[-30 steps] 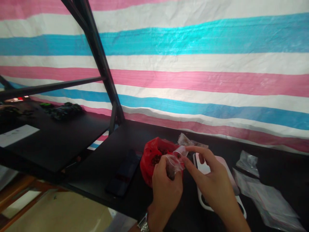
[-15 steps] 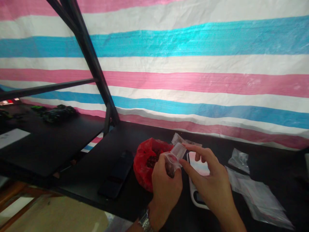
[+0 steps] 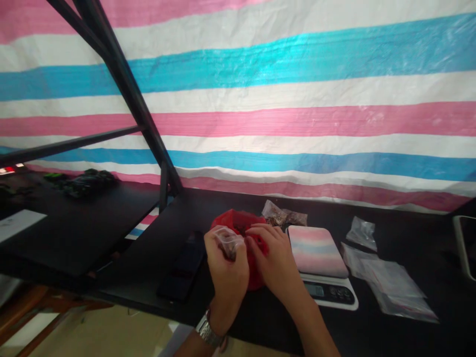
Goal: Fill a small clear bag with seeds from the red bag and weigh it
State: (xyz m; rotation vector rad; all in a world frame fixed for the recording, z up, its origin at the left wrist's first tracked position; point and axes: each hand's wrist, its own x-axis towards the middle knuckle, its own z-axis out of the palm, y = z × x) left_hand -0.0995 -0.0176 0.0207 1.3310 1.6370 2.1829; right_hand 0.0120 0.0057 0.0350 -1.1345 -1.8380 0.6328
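Observation:
My left hand (image 3: 227, 272) is closed around a small clear zip bag (image 3: 227, 239), its mouth upward and brown dried bits inside. Just behind it sits a red plastic bag (image 3: 232, 216) with dark brown bits in it, partly covered by both hands. My right hand (image 3: 273, 258) is over the red bag's right part, fingers bent and thumb drawn close to them. What its fingertips hold, if anything, is hidden. Right of that hand lies a white kitchen scale (image 3: 316, 250) with a shiny top plate and a small display.
Filled small bags (image 3: 284, 216) lie behind the scale. Flat clear zip bags (image 3: 394, 282) and a crumpled clear bag (image 3: 362, 233) are to the right. A dark phone-like slab (image 3: 182, 267) lies left. A black frame post (image 3: 130, 89) and striped sheet (image 3: 297, 119) stand behind.
Both hands have moved left. My right hand has left the zip bag's mouth and gone down to the red bag, uncovering the scale. The zip bag stays in my left hand.

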